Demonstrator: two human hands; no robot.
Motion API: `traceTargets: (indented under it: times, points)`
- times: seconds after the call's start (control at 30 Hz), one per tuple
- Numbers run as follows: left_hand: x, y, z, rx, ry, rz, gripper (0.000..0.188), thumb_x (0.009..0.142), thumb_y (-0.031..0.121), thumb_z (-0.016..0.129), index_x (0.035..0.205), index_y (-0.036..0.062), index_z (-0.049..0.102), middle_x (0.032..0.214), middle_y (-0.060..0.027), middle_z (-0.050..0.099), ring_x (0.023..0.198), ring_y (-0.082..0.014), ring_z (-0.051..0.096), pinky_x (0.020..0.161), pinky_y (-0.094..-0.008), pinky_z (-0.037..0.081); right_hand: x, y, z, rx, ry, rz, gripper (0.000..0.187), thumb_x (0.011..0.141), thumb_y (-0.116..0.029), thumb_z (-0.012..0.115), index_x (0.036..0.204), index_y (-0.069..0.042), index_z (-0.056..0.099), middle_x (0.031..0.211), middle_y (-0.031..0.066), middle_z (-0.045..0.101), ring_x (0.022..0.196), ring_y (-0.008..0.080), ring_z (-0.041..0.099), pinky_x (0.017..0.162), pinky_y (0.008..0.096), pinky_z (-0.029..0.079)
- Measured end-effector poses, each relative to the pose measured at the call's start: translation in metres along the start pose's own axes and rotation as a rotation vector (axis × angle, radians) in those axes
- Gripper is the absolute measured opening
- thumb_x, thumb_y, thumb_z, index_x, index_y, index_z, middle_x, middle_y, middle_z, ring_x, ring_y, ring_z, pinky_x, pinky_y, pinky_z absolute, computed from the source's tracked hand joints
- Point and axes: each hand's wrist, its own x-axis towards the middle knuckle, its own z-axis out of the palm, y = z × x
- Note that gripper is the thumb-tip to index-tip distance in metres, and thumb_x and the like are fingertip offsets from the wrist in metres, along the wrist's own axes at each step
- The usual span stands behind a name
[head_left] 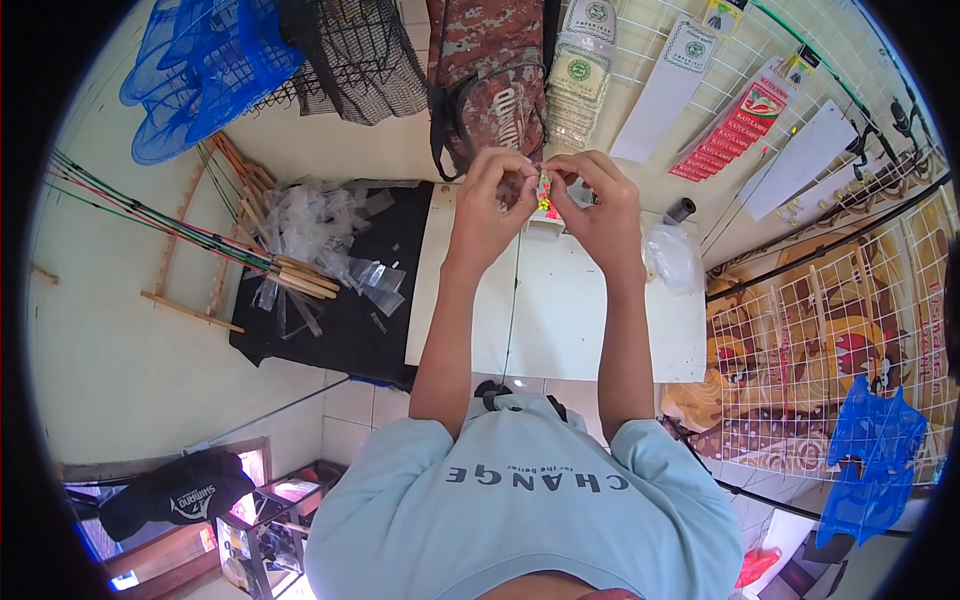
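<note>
Both hands are raised over the far part of the white table (565,330), close together. My left hand (490,200) has its thumb and fingertips pinched. My right hand (603,200) mirrors it with a similar pinch a short gap away. Whatever lies between the fingertips is too small to make out. Just below and between them, small bright yellow, green and red pieces (547,205) show in or on a pale holder, partly covered by the fingers. A thin dark rod or line (513,300) runs along the table toward my body.
On the left, a black cloth (330,335) bears a heap of clear plastic bags (310,225). Wooden-handled rods (300,275) jut in beside it. A white plastic bag (675,258) and a dark cylinder (680,210) sit at the right. Packets (735,120) hang beyond.
</note>
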Motion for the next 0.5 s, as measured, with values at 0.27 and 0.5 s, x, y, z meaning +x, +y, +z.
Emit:
traceTargets:
  times: [0.27, 0.5]
  points:
    - [-0.0016, -0.0046, -0.0028, -0.055, 0.001, -0.008, 0.012, 0.083, -0.005, 0.061, 0.093, -0.0016, 0.056, 0.098, -0.0065, 0.054, 0.08, -0.0086, 0.056, 0.06, -0.0205, 0.049, 0.001, 0.0, 0.0023, 0.011, -0.02, -0.091, 0.016, 0.076, -0.005, 0.07, 0.091, -0.003, 0.068, 0.086, 0.008, 0.063, 0.08, 0.0242, 0.061, 0.071, 0.034, 0.049]
    - [-0.004, -0.0083, -0.0044, -0.031, 0.027, -0.014, 0.012, 0.082, -0.002, 0.063, 0.091, -0.0006, 0.057, 0.093, -0.0061, 0.055, 0.073, -0.0096, 0.057, 0.058, -0.0222, 0.046, 0.0024, 0.0042, 0.0024, 0.132, 0.004, -0.041, 0.011, 0.082, -0.003, 0.065, 0.092, -0.001, 0.063, 0.089, 0.0092, 0.064, 0.078, 0.0228, 0.063, 0.071, 0.0317, 0.049]
